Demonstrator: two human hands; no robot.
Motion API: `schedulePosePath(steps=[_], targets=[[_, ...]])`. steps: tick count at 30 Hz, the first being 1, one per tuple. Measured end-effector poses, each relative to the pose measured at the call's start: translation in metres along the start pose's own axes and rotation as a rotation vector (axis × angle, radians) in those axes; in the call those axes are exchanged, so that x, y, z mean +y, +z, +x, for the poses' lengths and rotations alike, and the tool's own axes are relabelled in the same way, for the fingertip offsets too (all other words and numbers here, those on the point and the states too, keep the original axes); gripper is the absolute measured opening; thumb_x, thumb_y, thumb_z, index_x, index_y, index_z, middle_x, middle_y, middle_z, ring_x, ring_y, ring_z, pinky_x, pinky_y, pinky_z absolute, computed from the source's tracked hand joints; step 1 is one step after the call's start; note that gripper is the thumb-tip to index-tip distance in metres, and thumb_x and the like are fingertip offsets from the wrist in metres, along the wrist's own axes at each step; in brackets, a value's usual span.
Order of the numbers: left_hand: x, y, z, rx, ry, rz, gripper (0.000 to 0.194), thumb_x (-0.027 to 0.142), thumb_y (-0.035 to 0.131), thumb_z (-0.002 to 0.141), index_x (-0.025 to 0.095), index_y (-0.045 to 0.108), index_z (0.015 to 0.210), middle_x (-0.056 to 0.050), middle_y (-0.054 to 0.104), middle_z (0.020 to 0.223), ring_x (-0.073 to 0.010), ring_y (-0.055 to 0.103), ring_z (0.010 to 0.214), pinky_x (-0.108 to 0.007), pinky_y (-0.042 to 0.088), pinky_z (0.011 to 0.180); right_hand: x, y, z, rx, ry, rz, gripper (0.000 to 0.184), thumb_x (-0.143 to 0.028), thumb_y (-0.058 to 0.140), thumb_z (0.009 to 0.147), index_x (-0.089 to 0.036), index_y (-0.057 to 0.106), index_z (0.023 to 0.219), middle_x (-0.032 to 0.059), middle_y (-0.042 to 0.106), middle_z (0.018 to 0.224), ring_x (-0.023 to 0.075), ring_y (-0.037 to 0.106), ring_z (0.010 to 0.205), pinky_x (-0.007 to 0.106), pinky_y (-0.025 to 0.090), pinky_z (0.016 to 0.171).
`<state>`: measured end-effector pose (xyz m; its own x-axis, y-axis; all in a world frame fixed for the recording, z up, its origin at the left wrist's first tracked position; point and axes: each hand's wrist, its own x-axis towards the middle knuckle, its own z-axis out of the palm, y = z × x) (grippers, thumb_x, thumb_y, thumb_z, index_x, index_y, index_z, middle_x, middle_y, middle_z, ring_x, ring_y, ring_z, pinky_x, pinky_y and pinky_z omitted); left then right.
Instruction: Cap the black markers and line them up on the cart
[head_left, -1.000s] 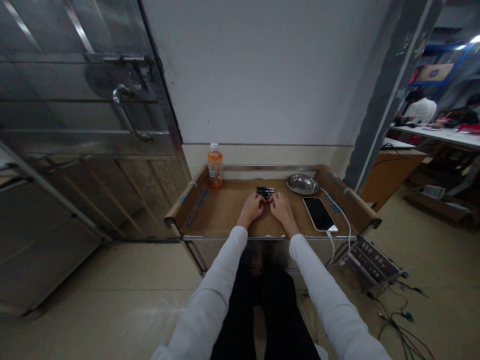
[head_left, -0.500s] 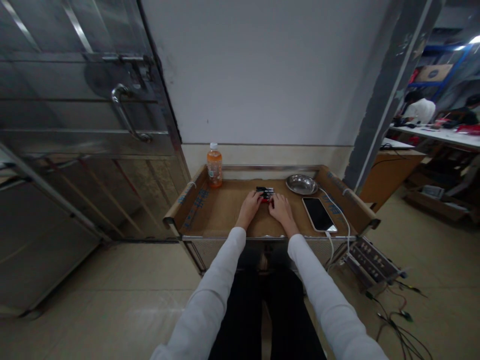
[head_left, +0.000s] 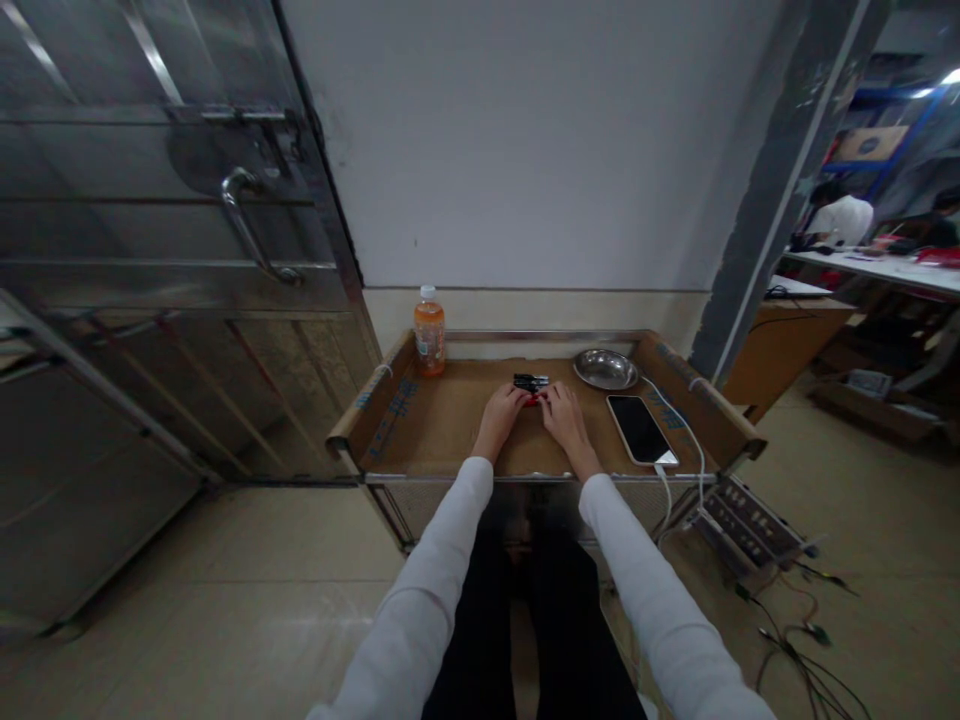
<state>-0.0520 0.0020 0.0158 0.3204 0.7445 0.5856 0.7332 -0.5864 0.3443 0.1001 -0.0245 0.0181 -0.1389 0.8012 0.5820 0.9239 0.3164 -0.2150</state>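
My left hand point(head_left: 500, 415) and my right hand point(head_left: 564, 414) meet near the middle of the cardboard-lined cart top point(head_left: 442, 425). Their bent fingers close on either end of a small red object point(head_left: 532, 400), partly covered by the fingertips and too small to make out. Just beyond the fingers lie several slim black pens point(head_left: 531, 380) with shiny, pale parts, side by side. To the right of my right hand are a phone point(head_left: 642, 430) with a white cable plugged in and a shallow metal bowl point(head_left: 606, 369).
An orange drink bottle point(head_left: 430, 333) stands at the cart's back left corner. Folded cardboard walls point(head_left: 709, 400) edge the cart sides. A metal device point(head_left: 750, 530) and loose cables lie on the floor at right. A metal door point(head_left: 172, 200) is on the left; people sit at a far table.
My fingers have shifted slightly on the red object, my right hand's fingertips moving a little farther forward. The pens, phone, bowl and bottle stay in place.
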Motion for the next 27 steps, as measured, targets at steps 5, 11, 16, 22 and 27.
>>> schedulePosePath(steps=[5,11,16,22,27], targets=[[-0.004,0.004,0.001,-0.007,0.021,0.018,0.02,0.026,0.045,0.094,0.017,0.063,0.093,-0.006,0.063,0.096,-0.0166,0.059,0.093,-0.029,0.046,0.088,0.001,-0.001,-0.001,0.026,0.008,0.096,0.026,-0.021,0.034,0.096,-0.018,0.059,0.099,0.0096,0.059,0.103,0.0208,0.054,0.097,0.032,0.039,0.089],[-0.005,0.004,0.001,-0.053,0.011,0.063,0.023,0.027,0.043,0.095,0.018,0.063,0.09,-0.006,0.064,0.093,-0.0161,0.059,0.091,-0.029,0.047,0.086,-0.004,-0.005,0.0,0.027,-0.041,0.243,0.026,-0.02,0.034,0.095,-0.02,0.06,0.101,0.0089,0.06,0.105,0.019,0.057,0.099,0.032,0.043,0.091],[-0.004,0.002,0.001,-0.081,0.025,0.077,0.023,0.024,0.044,0.095,0.018,0.064,0.085,-0.006,0.064,0.091,-0.0153,0.059,0.09,-0.028,0.047,0.086,-0.006,-0.007,-0.001,0.011,-0.086,0.314,0.027,-0.017,0.037,0.093,-0.021,0.06,0.107,0.0083,0.063,0.109,0.0189,0.058,0.105,0.034,0.044,0.096],[-0.002,0.0,0.001,-0.104,0.065,0.085,0.024,0.024,0.043,0.095,0.018,0.064,0.086,-0.006,0.063,0.092,-0.0154,0.059,0.09,-0.028,0.046,0.086,0.001,0.003,-0.003,0.017,-0.103,0.355,0.028,-0.016,0.042,0.09,-0.022,0.061,0.11,0.0072,0.065,0.11,0.0181,0.06,0.104,0.032,0.047,0.092],[0.003,-0.002,0.001,-0.048,0.037,0.093,0.029,0.026,0.036,0.097,0.017,0.063,0.096,-0.008,0.065,0.099,-0.0166,0.06,0.094,-0.03,0.045,0.088,0.005,0.008,-0.002,0.075,-0.036,0.368,0.028,-0.021,0.038,0.093,-0.02,0.062,0.107,0.0086,0.066,0.109,0.018,0.061,0.102,0.031,0.046,0.09]])
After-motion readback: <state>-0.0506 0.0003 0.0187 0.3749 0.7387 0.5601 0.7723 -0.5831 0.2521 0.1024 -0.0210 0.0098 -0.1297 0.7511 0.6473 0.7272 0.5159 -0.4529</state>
